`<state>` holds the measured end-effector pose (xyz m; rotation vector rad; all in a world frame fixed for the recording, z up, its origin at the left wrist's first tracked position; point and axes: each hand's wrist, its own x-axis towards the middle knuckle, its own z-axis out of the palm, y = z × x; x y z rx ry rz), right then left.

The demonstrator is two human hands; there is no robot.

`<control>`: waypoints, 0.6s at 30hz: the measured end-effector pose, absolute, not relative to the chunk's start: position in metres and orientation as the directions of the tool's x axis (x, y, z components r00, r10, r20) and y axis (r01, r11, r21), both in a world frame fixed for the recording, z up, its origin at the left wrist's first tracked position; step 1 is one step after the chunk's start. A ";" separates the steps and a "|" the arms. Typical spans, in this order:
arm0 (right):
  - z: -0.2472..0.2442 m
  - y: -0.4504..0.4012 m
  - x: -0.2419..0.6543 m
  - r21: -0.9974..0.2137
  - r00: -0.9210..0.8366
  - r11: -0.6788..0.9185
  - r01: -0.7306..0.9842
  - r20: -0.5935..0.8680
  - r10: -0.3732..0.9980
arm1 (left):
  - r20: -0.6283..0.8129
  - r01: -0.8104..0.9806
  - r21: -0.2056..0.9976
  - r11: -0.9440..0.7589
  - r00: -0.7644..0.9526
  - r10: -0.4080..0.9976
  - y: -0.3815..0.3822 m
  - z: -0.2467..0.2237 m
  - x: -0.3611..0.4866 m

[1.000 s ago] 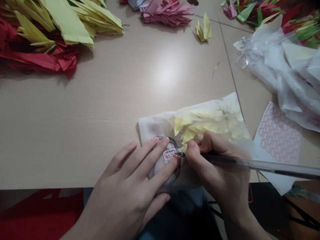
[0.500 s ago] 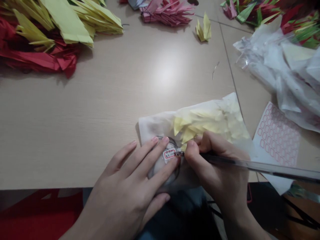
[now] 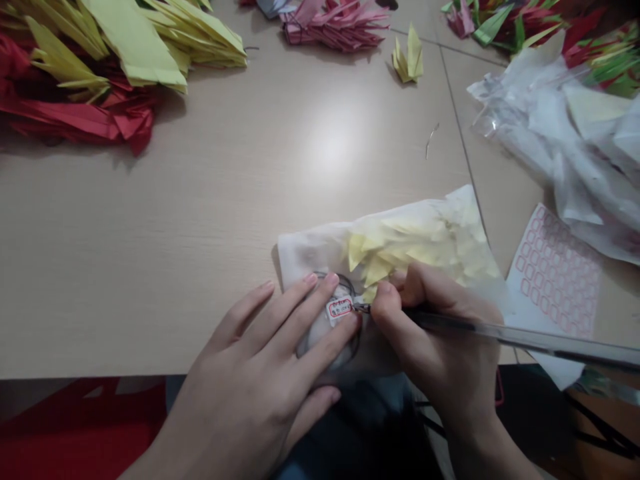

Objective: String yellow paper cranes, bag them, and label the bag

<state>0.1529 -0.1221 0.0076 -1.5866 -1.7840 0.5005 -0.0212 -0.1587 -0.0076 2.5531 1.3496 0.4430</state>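
Observation:
My left hand (image 3: 270, 360) lies flat with its fingers stretched out over a translucent white bag (image 3: 320, 250) at the table's front edge. Yellow folded paper pieces (image 3: 405, 243) show through the bag. Between my index and middle fingertips is a small red-bordered label (image 3: 339, 308) with dark handwriting, on a pale round part of the bag ringed by a dark cord (image 3: 345, 279). My right hand (image 3: 440, 333) is closed around a pen (image 3: 525, 338), its tip at the label's right edge. The pen's shaft runs out to the right.
A sheet of red-bordered labels (image 3: 555, 280) lies right of the bag, below a crumpled clear plastic bag (image 3: 565, 133). Yellow folded paper (image 3: 135, 40) and red paper (image 3: 75, 120) are piled at the left. Farther back are a pink paper bundle (image 3: 335, 27), one yellow folded piece (image 3: 409, 57) and a bent wire (image 3: 430, 141).
My right hand and the pen have shifted very slightly to the right. The left hand and the bag stay almost where they were.

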 end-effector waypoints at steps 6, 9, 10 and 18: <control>0.009 -0.122 0.152 -0.685 -0.026 0.176 0.707 0.223 0.974 | 0.164 0.762 0.324 -0.561 0.539 0.826 -0.159 -0.008 -0.021; 0.008 -0.123 0.152 -0.689 -0.028 0.180 0.702 0.226 0.974 | 0.166 0.762 0.319 -0.564 0.540 0.825 -0.159 -0.008 -0.021; 0.008 -0.123 0.152 -0.688 -0.030 0.183 0.702 0.228 0.973 | 0.166 0.762 0.318 -0.564 0.541 0.824 -0.159 -0.008 -0.021; 0.007 -0.123 0.152 -0.689 -0.001 0.158 0.707 0.222 0.975 | 0.161 0.766 0.321 -0.557 0.536 0.829 -0.159 -0.007 -0.020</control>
